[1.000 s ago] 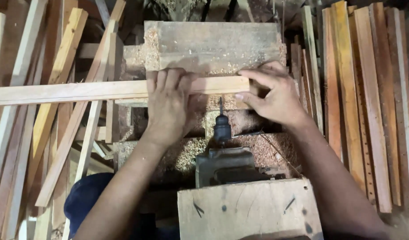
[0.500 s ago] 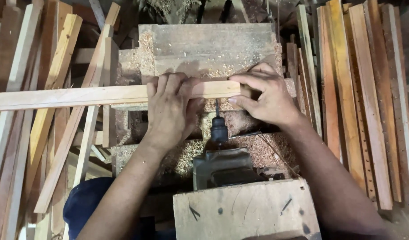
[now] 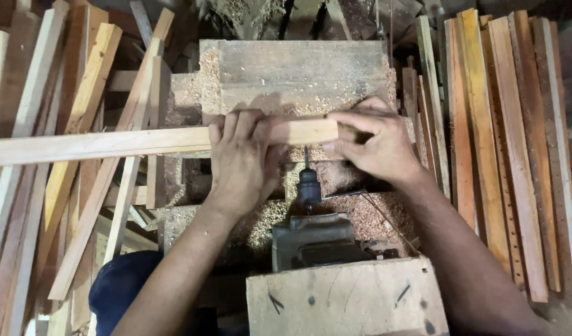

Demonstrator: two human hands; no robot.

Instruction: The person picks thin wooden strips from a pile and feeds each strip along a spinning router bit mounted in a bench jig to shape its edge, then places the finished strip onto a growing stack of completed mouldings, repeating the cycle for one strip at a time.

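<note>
A long pale wooden strip (image 3: 111,143) lies crosswise over a sawdust-covered machine table (image 3: 298,68). My left hand (image 3: 242,158) is clamped over the strip near its right end, fingers across the top. My right hand (image 3: 376,143) grips that right end, thumb under, fingers over. Just below the strip, between my hands, a horizontal drill chuck with its bit (image 3: 308,180) points at the strip's near edge, mounted on a dark metal motor housing (image 3: 314,239).
Stacks of wooden strips lean at the left (image 3: 68,186) and stand in a row at the right (image 3: 503,155). A pale wooden block (image 3: 345,298) sits in front of the motor. A dark blue cloth shape (image 3: 121,286) lies lower left.
The strip and both hands have slid a little to the left along the table; the strip's right end now sits nearer the drill bit.
</note>
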